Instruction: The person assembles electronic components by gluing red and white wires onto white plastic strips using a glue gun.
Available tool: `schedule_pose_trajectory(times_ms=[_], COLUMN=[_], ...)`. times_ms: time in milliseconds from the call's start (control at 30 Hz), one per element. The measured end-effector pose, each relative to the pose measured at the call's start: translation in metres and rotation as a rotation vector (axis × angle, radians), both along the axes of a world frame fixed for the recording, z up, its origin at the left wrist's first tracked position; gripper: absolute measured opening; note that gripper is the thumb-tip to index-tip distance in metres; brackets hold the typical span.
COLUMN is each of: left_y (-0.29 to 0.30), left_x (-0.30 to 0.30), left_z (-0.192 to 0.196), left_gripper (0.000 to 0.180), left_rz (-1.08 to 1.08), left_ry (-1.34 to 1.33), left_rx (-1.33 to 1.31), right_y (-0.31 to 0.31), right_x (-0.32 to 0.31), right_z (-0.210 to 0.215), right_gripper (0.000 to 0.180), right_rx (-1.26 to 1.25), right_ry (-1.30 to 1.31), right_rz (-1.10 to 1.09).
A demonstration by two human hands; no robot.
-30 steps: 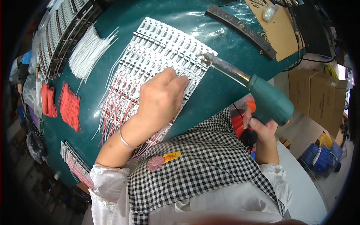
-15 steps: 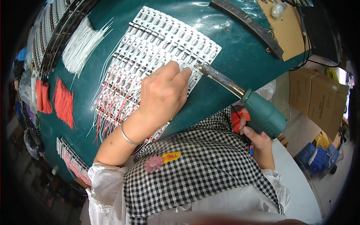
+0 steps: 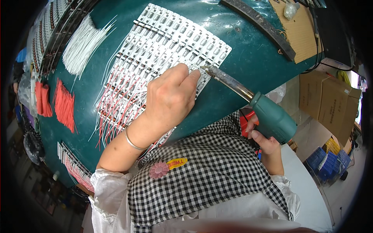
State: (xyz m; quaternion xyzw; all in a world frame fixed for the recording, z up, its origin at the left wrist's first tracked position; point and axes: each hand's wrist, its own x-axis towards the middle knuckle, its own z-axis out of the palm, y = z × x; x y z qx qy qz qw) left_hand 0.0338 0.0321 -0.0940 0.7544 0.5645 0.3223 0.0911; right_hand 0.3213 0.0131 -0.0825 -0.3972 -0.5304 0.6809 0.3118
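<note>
- Left grip [image 3: 171,95]: narrow, knuckles up on the board's right half; fingertips hidden, can't tell what they pinch.
- Right grip [image 3: 266,141]: closed around the iron, off the board's lower right; fingers partly hidden behind the handle.
- Iron [image 3: 274,118]: green body, tip [image 3: 206,69] over the board's right edge, just beside the left fingers. Tip-to-board contact unclear.
- Changed: over the last second the tip came inward from the board's right corner and closed on the left fingers. Last half second, next to no shift; left grip about in place on the board.
- Meaning, my read: both grips now work one spot on the board, iron at the point of work.
- Board [image 3: 182,29]: white, rows of small parts, flat on the green counter [image 3: 217,105]. Red leads [image 3: 112,93] over its lower left; upper rows show none, so looks part-wired.
- White wires [image 3: 83,50]: loose bundle, left of the board.
- Red wires [image 3: 64,105]: further left and lower than the board, second red bunch [image 3: 43,100] beyond.
- Wired strips [image 3: 75,171]: below left of the board.
- Dark bar [image 3: 264,31]: upper right of the board.
- Carton [image 3: 326,97]: far right of the board, off the counter.
</note>
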Motion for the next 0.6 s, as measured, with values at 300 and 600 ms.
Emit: schedule_pose_trajectory(times_ms=[300,600], left_y=[0.002,0.002], left_x=[0.001,0.003], left_z=[0.006,0.006], left_gripper=[0.016,0.016], left_rz=[0.002,0.024], left_ry=[0.013,0.029], left_rx=[-0.057,-0.069], right_y=[-0.001,0.005], right_x=[0.011,-0.003], right_z=[-0.006,0.017], right_gripper=[0.036,0.019], right_rx=[0.257,-0.039], right_ry=[-0.201,-0.094], right_rz=[0.101,-0.167])
